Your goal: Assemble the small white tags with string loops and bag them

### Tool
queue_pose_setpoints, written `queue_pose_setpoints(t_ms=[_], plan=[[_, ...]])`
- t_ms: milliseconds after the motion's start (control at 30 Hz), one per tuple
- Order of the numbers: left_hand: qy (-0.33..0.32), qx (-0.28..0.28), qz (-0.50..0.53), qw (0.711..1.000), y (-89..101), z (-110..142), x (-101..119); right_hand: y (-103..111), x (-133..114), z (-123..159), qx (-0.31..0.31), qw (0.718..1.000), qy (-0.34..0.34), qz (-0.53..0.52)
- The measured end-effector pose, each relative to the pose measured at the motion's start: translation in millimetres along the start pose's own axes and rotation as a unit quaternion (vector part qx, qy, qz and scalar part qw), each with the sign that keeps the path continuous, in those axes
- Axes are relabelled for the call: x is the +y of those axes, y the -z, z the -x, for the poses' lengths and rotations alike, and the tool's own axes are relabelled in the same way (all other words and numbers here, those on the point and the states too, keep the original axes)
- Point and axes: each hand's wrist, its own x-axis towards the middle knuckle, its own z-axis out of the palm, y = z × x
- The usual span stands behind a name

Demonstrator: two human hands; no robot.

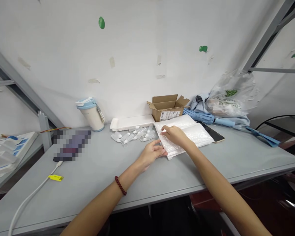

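Observation:
White bubble mailers (196, 135) lie stacked at the right-centre of the grey table. My left hand (152, 153) grips the near left edge of the top mailer between thumb and fingers. Over the same mailer's left end is my right hand (173, 134), its fingers curled and pinching the mailer; the fingertips are partly hidden. Just left of the mailers, several small clear plastic squeeze bottles (135, 133) with white caps lie in a loose heap. Behind them is a flat white box or tray (131, 122).
An open cardboard box (167, 109) stands behind the mailers. A black phone (212, 131) lies partly beneath them. To the right are a folded blue umbrella (201, 115) and a plastic bag (232, 98). Left stand a tumbler (92, 114) and a blurred device (72, 146) with a white cable (30, 196).

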Motion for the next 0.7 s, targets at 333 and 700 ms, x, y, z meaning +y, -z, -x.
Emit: queue_pose_setpoints(t_ms=[333, 700], plan=[[0.0, -0.038, 0.04, 0.998, 0.1, 2.6, 2.9, 2.1, 1.8, 1.8, -0.01, 1.0, -0.022, -0.016], [0.033, 0.055, -0.102, 0.993, -1.5, 1.0, 4.2, 4.2, -0.1, 2.2, -0.006, 0.998, -0.039, -0.039]])
